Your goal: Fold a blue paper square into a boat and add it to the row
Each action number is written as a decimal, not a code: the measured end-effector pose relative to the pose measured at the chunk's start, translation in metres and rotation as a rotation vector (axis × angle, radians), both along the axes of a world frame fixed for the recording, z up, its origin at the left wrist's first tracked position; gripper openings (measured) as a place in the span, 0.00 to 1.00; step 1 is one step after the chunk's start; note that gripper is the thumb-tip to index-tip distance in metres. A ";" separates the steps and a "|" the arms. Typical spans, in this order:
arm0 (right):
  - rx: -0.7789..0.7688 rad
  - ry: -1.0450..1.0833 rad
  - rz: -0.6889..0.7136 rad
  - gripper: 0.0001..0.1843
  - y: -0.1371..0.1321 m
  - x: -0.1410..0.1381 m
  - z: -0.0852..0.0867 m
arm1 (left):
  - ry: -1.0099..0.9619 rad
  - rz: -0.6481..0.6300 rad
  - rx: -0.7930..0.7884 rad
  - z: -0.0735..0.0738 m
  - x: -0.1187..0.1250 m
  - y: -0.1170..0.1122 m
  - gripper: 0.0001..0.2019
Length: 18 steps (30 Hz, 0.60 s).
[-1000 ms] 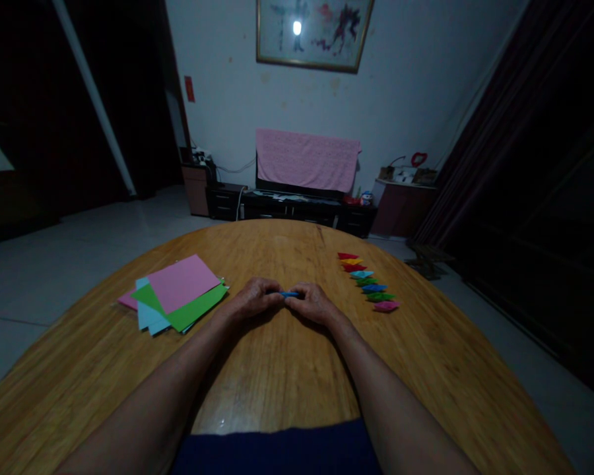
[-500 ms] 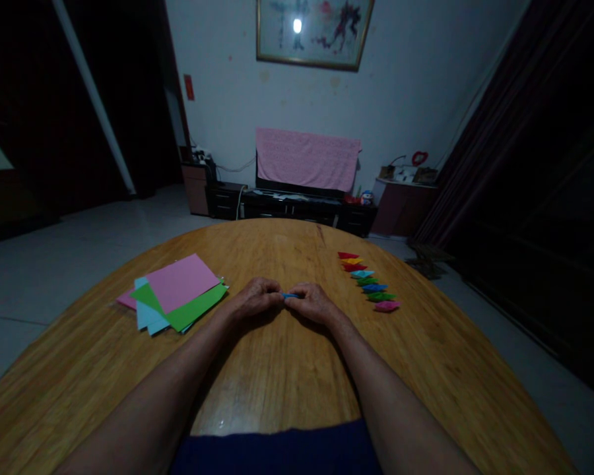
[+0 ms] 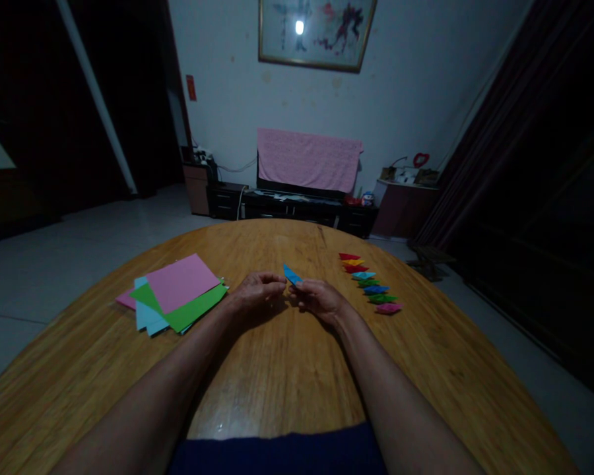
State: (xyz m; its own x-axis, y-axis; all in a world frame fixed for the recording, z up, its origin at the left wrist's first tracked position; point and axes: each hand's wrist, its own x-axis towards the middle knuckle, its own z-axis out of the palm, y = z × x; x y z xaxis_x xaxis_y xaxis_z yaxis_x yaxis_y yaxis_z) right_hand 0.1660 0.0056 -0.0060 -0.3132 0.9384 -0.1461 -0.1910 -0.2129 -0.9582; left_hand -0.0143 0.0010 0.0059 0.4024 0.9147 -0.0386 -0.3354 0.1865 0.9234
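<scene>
Right hand lifting the folded blue paper away from the left hand

The hands are parting: the right is pinching the paper's lower end, tilting it up above the wooden table, while the left is releasing it, curling empty just beside it

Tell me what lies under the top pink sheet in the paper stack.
Beneath the pink sheet, a green sheet, a pale blue sheet and a darker pink sheet stick out. The middle of the stack is covered, so the number of sheets cannot be seen.
</scene>
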 end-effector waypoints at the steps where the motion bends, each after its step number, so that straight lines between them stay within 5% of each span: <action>1: -0.010 0.017 -0.001 0.11 0.000 -0.001 -0.001 | -0.012 -0.006 0.000 0.001 0.001 0.001 0.09; 7: 0.006 0.110 -0.062 0.13 -0.004 -0.012 0.001 | 0.071 0.075 0.118 0.003 0.006 0.006 0.09; 14: 0.023 0.096 -0.059 0.14 -0.008 -0.022 0.000 | 0.026 0.209 0.057 0.008 0.013 -0.002 0.10; 18: 0.068 0.065 -0.029 0.14 -0.009 -0.026 -0.003 | 0.357 0.383 0.343 0.008 0.013 -0.004 0.09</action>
